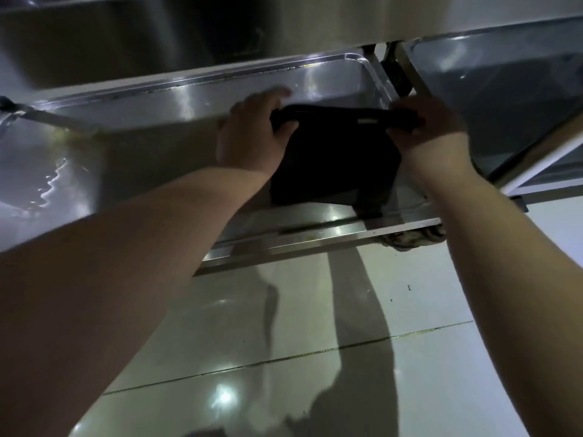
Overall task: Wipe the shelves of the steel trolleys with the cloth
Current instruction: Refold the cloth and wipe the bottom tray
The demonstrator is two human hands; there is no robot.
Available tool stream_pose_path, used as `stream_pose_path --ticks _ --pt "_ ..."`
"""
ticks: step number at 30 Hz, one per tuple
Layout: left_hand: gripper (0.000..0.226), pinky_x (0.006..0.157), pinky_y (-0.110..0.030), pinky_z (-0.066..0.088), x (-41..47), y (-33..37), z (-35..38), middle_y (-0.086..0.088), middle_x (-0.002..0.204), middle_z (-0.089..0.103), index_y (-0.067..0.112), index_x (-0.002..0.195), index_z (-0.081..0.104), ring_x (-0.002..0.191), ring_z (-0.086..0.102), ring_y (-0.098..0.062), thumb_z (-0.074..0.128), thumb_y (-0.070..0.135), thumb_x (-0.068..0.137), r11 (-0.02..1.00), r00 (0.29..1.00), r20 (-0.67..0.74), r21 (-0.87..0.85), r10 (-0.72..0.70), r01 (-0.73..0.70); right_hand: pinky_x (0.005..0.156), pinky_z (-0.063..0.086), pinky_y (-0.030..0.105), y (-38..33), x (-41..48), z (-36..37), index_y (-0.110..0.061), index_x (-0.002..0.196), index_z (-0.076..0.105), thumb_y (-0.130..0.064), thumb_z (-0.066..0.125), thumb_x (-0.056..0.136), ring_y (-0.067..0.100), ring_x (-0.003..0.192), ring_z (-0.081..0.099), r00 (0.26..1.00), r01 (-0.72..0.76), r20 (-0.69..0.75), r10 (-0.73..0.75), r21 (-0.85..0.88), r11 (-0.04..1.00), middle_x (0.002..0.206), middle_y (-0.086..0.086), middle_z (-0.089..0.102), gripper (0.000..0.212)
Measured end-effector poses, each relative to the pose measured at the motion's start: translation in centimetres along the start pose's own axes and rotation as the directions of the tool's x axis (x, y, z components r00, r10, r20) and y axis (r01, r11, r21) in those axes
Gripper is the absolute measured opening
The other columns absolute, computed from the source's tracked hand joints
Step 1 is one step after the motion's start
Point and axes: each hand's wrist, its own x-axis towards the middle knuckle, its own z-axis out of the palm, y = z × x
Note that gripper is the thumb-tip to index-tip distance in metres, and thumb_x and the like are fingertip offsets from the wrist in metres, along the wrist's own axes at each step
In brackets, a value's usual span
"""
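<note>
The tiled floor [252, 326] lay nearest, glossy, with two bare forearms reaching out over it. Beyond it ran the front rim of the trolley's low shelf [315, 231], a shallow steel tray with a raised edge. The black cloth [334, 159] hung over the right part of that shelf, its lower hem close behind the front rim; whether it touched the steel could not be told. Its top edge was pulled taut in a band between the two hands. The left hand [252, 130] gripped the band's left end, fingers curled round it. The right hand [426, 124] gripped the right end near the shelf's far right corner, fingers clamped on the cloth. Past that corner stood a second trolley's shelf [504, 89], just beside the first. An upper shelf [157, 42] filled the top of the view.
</note>
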Motion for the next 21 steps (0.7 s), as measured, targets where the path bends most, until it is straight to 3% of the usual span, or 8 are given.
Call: stream_pose_path --ticks 1,3,6,10,14,16,18,21 --pt "0.057 0.103 -0.037 0.040 1.2 0.0 0.7 -0.010 0.135 0.056 0.020 0.143 0.045 0.124 0.051 -0.029 0.064 0.030 0.090 0.997 0.997 0.038 0.032 -0.074 0.073 0.102 0.037 0.018 0.1 1.3 0.9 -0.012 0.133 0.054 -0.019 0.067 0.088 0.013 0.119 0.052 0.998 -0.038 0.042 0.044 -0.135 0.990 0.132 0.010 0.056 0.048" --pt "0.062 0.104 -0.042 0.038 1.7 -0.8 2.2 -0.015 0.139 0.049 0.015 0.147 0.035 0.129 0.045 -0.035 0.059 0.026 0.091 0.981 0.978 0.121 0.114 -0.170 0.157 0.112 0.030 0.036 0.6 1.7 2.9 -0.015 0.144 0.042 -0.030 0.064 0.090 0.030 0.132 0.042 0.972 -0.087 0.172 0.157 -0.359 0.929 0.142 0.015 0.047 0.060" --pt "0.056 0.111 -0.046 0.029 -1.7 -2.8 3.9 -0.012 0.148 0.039 0.018 0.148 0.033 0.140 0.031 -0.035 0.050 0.029 0.096 0.965 0.948 0.256 0.227 -0.191 0.133 0.115 0.025 0.042 1.7 -1.6 5.7 -0.020 0.144 0.046 -0.029 0.059 0.093 0.030 0.140 0.033 0.928 -0.045 0.339 0.156 -0.312 0.949 0.150 0.009 0.042 0.053" --pt "0.053 0.119 -0.049 0.012 -4.9 -5.9 5.2 -0.003 0.159 0.025 0.027 0.153 0.023 0.148 0.012 -0.028 0.032 0.040 0.102 0.935 0.932 0.326 0.354 -0.158 0.035 0.116 0.003 0.061 3.0 -4.5 7.6 -0.038 0.142 0.044 -0.036 0.049 0.097 0.035 0.146 0.013 0.943 -0.066 0.274 0.189 -0.401 0.914 0.161 -0.006 0.022 0.045" --pt "0.051 0.120 -0.049 0.000 -4.7 -7.7 5.4 0.002 0.164 0.010 0.032 0.155 0.019 0.151 0.000 -0.024 0.024 0.040 0.104 0.920 0.938 0.277 0.382 -0.208 0.092 0.116 0.005 0.058 2.9 -3.9 8.4 -0.029 0.137 0.051 -0.035 0.049 0.096 0.039 0.145 0.014 0.982 0.036 0.179 0.052 -0.455 0.890 0.156 0.003 0.033 0.042" --pt "0.052 0.118 -0.054 -0.005 -4.8 -8.1 5.7 0.006 0.164 0.005 0.037 0.154 0.013 0.151 -0.005 -0.022 0.021 0.043 0.103 0.897 0.917 0.315 0.434 -0.243 0.089 0.117 0.001 0.056 2.4 -2.8 9.5 -0.029 0.140 0.047 -0.037 0.048 0.096 0.040 0.147 0.007 0.978 0.088 0.206 0.013 -0.473 0.877 0.157 0.006 0.030 0.045" --pt "0.053 0.117 -0.057 -0.007 -4.9 -8.2 5.9 0.009 0.164 0.003 0.042 0.154 0.006 0.150 -0.008 -0.021 0.018 0.046 0.102 0.889 0.908 0.333 0.449 -0.256 0.086 0.116 -0.007 0.059 1.7 -1.3 11.0 -0.036 0.146 0.036 -0.048 0.042 0.097 0.043 0.147 -0.002 0.965 0.092 0.258 0.057 -0.529 0.844 0.161 0.006 0.019 0.052" --pt "0.053 0.116 -0.059 -0.007 -5.1 -8.5 6.3 0.010 0.164 0.002 0.045 0.153 0.001 0.150 -0.006 -0.022 0.015 0.047 0.101 0.884 0.920 0.312 0.463 -0.238 0.072 0.108 -0.014 0.068 1.4 0.2 13.3 -0.049 0.151 0.005 -0.072 0.022 0.091 0.047 0.144 -0.016 0.940 0.093 0.309 0.142 -0.636 0.766 0.164 -0.001 -0.004 0.067"
